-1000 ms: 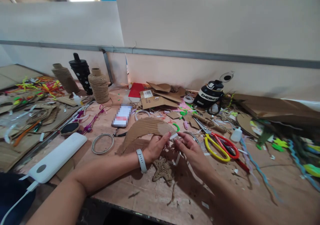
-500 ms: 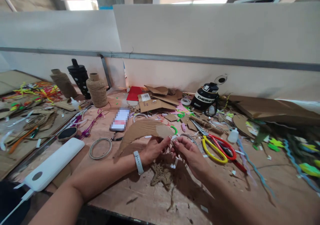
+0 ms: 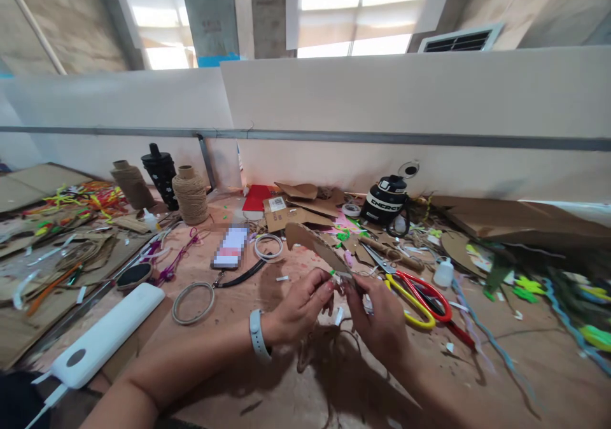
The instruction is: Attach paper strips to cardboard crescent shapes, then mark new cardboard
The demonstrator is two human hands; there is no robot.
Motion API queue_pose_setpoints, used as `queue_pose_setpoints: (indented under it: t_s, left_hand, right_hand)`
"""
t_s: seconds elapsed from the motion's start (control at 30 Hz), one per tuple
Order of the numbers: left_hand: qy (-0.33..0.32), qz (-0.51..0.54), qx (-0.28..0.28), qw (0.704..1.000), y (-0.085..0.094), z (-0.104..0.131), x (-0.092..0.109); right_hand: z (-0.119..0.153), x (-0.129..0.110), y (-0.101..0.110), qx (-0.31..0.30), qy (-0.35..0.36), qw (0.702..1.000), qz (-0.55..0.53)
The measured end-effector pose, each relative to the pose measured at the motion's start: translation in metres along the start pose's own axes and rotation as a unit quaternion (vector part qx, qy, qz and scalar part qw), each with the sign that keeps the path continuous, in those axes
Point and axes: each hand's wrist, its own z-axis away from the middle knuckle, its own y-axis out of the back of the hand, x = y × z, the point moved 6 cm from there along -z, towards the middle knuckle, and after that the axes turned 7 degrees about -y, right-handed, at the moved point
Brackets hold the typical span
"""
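Brown cardboard cut in a curve (image 3: 312, 243) is raised above the desk (image 3: 281, 394), its near end in the narrow grip of the right hand (image 3: 382, 314). Beside that end, the left hand (image 3: 296, 308) has its fingertips drawn together; whether they pinch anything is too small to tell. Loose twine (image 3: 301, 360) shows below the hands. Yellow-handled scissors (image 3: 409, 312) lie just right of the right hand, overlapping a red-handled pair (image 3: 446, 302). Left of the cardboard, a phone (image 3: 230, 246) rests flat, near a round ring (image 3: 193, 303).
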Motion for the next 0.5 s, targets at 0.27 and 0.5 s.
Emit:
queue_pose_setpoints:
  t_s: [0.27, 0.5]
  left_hand:
    - [-0.044, -0.113, -0.058, 0.991, 0.003, -0.005, 0.015]
    - [-0.043, -0.103, -0.083, 0.990, 0.006, -0.007, 0.006]
  right_hand:
    - [0.000, -0.014, -0.002, -0.014, 0.131, 0.988, 0.086]
    - [0.000, -0.013, -0.010, -0.044, 0.123, 0.986, 0.102]
